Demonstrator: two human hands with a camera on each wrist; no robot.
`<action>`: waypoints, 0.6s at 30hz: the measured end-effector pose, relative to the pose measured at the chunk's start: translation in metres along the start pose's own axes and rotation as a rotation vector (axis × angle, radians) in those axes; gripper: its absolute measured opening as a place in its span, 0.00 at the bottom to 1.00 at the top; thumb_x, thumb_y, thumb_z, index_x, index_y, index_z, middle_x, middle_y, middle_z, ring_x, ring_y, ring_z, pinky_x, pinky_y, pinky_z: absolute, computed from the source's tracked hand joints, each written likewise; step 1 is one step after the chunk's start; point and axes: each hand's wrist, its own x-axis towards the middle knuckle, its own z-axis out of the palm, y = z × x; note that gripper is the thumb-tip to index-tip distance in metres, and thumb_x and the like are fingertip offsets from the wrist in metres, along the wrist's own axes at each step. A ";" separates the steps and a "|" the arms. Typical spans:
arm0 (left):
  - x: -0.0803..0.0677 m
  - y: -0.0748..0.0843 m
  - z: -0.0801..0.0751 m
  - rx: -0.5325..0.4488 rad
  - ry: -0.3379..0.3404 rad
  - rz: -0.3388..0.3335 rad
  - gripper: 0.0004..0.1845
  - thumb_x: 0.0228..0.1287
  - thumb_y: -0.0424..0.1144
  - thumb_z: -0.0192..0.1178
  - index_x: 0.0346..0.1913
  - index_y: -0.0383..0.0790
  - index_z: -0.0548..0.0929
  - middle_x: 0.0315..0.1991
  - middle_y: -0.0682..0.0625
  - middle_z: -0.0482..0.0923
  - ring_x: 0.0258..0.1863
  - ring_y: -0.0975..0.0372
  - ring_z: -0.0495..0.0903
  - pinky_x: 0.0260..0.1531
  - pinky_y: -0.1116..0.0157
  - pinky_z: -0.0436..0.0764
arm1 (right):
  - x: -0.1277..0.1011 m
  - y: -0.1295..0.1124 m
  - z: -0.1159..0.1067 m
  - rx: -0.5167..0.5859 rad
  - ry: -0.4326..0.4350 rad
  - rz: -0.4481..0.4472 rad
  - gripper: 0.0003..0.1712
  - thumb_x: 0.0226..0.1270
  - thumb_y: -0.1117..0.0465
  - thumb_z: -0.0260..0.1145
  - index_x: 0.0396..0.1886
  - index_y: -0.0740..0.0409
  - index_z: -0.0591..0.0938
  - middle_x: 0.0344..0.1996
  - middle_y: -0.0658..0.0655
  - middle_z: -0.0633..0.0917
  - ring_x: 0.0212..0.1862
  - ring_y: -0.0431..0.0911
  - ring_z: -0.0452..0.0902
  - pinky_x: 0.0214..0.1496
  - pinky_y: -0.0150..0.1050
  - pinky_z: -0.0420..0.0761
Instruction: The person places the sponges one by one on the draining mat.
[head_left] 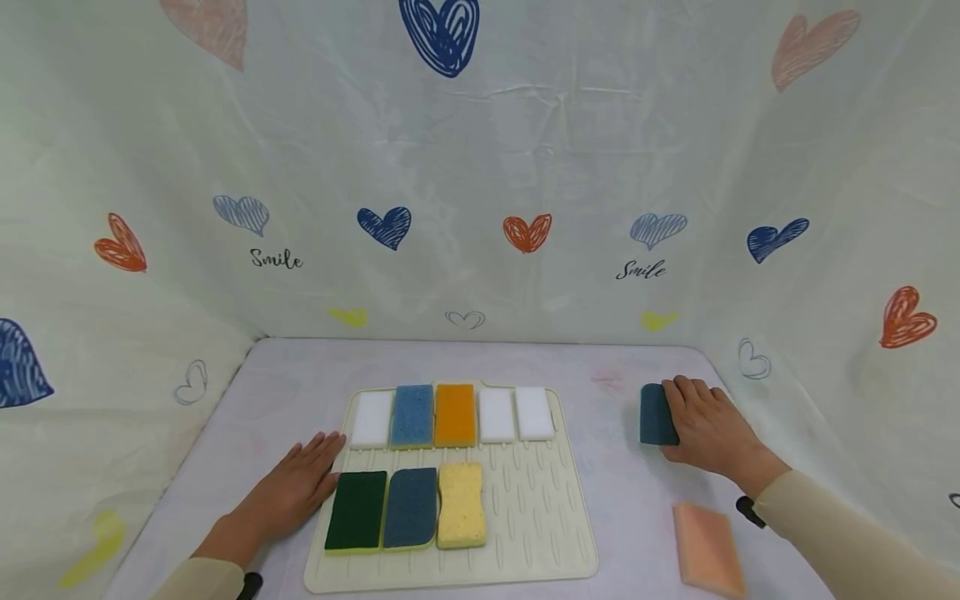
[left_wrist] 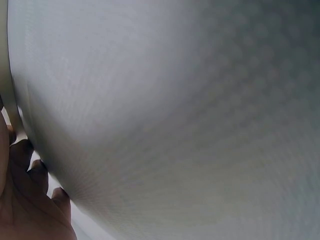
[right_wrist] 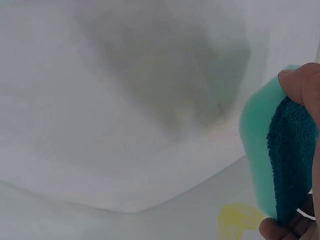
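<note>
My right hand [head_left: 708, 425] grips a teal scouring sponge [head_left: 657, 415] at the right of the table. In the right wrist view the sponge's light green foam [right_wrist: 260, 135] and dark teal scouring face [right_wrist: 294, 150] show, with the thumb at one edge and fingertips at the opposite one. My left hand [head_left: 292, 483] lies with extended fingers against the left edge of a cream ribbed mat [head_left: 536, 517]. Nearest to it on the mat is a dark green scouring sponge [head_left: 357, 510], then a slate-blue sponge [head_left: 411, 508] and a yellow wavy-sided sponge [head_left: 462, 506].
The mat's back row holds a white sponge [head_left: 372, 419], a blue sponge [head_left: 412, 415], an orange sponge [head_left: 455, 414] and two more white sponges [head_left: 497, 414]. A peach sponge [head_left: 708, 548] lies on the table near my right forearm. Heart-printed white sheeting [head_left: 465, 150] surrounds the table.
</note>
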 end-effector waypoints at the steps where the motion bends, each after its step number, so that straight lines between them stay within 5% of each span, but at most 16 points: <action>1: 0.000 0.000 0.000 0.004 0.001 0.000 0.32 0.83 0.47 0.55 0.80 0.33 0.66 0.78 0.36 0.67 0.78 0.38 0.64 0.74 0.35 0.65 | 0.003 -0.003 0.000 -0.001 0.004 -0.006 0.61 0.45 0.37 0.83 0.67 0.74 0.69 0.58 0.74 0.78 0.57 0.65 0.77 0.55 0.62 0.84; 18: 0.000 0.002 -0.001 0.000 0.005 -0.004 0.32 0.83 0.48 0.54 0.80 0.33 0.66 0.78 0.36 0.67 0.78 0.38 0.64 0.74 0.35 0.65 | 0.035 -0.063 -0.016 0.005 -0.038 -0.098 0.60 0.48 0.31 0.78 0.70 0.70 0.73 0.63 0.68 0.78 0.61 0.60 0.76 0.59 0.55 0.83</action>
